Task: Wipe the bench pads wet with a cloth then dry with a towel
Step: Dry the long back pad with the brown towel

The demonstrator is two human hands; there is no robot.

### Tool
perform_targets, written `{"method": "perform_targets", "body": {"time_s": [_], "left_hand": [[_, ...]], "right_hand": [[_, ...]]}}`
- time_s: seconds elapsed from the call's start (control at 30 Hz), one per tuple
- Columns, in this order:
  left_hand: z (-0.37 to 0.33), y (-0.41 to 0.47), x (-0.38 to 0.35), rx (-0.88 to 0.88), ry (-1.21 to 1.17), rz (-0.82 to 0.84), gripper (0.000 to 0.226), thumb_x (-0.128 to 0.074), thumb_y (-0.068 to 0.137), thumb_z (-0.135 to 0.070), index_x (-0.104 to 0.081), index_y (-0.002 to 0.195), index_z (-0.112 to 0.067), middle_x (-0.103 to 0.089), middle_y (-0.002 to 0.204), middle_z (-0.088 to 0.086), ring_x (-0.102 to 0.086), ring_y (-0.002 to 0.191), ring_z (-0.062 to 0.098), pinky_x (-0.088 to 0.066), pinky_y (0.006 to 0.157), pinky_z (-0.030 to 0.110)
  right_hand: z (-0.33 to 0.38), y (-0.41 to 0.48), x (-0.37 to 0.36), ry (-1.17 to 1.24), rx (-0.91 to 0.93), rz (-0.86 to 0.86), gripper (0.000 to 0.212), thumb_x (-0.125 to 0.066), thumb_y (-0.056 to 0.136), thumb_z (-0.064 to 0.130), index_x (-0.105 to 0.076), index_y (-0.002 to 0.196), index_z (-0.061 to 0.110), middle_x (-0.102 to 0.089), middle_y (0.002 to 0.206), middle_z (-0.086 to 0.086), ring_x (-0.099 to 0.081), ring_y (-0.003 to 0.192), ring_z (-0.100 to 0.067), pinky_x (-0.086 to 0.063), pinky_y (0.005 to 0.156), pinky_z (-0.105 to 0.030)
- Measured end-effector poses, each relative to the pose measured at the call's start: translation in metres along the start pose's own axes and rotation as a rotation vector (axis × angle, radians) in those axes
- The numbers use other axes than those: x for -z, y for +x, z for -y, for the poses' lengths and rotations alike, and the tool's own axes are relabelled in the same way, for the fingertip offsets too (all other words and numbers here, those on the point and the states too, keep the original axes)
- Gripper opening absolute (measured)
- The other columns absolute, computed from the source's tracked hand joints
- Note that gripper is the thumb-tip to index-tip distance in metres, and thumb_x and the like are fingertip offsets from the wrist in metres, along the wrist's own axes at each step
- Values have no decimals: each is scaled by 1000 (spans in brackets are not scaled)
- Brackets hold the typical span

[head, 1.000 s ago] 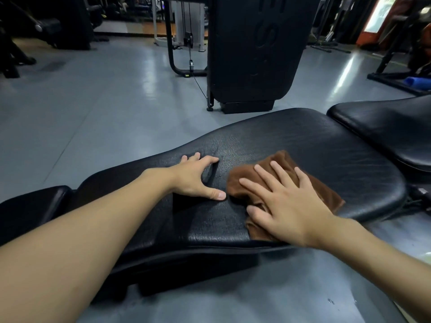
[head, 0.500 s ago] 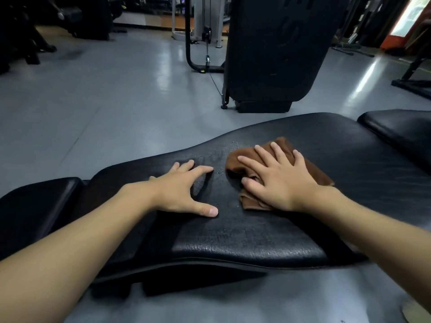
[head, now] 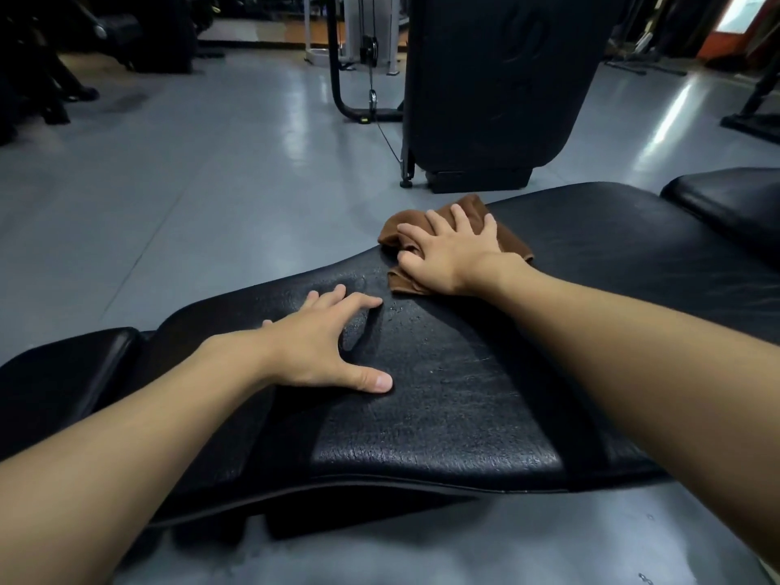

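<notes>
The cloth (head: pixel 511 243) is pressed flat on the far edge of the pad (head: pixel 464 394) by the right hand (head: pixel 451 251), fingers spread. The left hand (head: pixel 312 348) is laid near it on the pad, fingers wide, apart from the cloth. Small drops (head: pixel 396 308), perhaps water, are seen between them. A black machine (head: pixel 498 78) stands behind.

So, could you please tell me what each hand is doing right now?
Left hand: open, resting flat on the bench pad.
Right hand: open, pressing the brown cloth.
</notes>
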State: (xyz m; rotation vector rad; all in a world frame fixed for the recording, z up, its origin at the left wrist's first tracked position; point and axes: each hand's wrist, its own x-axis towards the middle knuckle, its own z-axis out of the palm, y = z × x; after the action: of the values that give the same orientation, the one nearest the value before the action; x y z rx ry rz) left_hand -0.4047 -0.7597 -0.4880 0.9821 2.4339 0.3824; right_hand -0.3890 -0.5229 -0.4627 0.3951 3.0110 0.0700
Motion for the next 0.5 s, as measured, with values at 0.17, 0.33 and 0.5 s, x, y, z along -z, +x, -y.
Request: {"method": "perform_targets", "body": {"time_s": [0.17, 0.33, 0.5], "left_hand": [[1, 0, -1, -2, -6, -8, 123, -54, 24, -104, -13, 134, -69, 4, 168, -6, 14, 153, 24, -13, 115, 70], [-3, -7, -1, 3, -5, -17, 126, -53, 26, -104, -13, 140, -65, 5, 167, -8, 11, 153, 23, -11, 115, 70], [-2, -21, 12, 13, 16, 5, 117, -72, 56, -81, -17, 153, -46, -3, 167, 7, 0, 154, 20, -13, 124, 43]], "right_hand": [[3, -65, -10, 0, 65, -36, 62, -16, 93, 67, -8, 152, 54, 0, 168, 2, 8, 154, -30, 4, 116, -67], [8, -157, -18, -64, 127, -57, 73, -3, 82, 71, -6, 153, 53, -1, 168, 2, 5, 154, -30, 0, 117, -65], [6, -213, -30, -101, 224, -146, 61, -36, 88, 64, -47, 144, 42, -46, 153, -7, -40, 141, -42, -34, 103, -73]]}}
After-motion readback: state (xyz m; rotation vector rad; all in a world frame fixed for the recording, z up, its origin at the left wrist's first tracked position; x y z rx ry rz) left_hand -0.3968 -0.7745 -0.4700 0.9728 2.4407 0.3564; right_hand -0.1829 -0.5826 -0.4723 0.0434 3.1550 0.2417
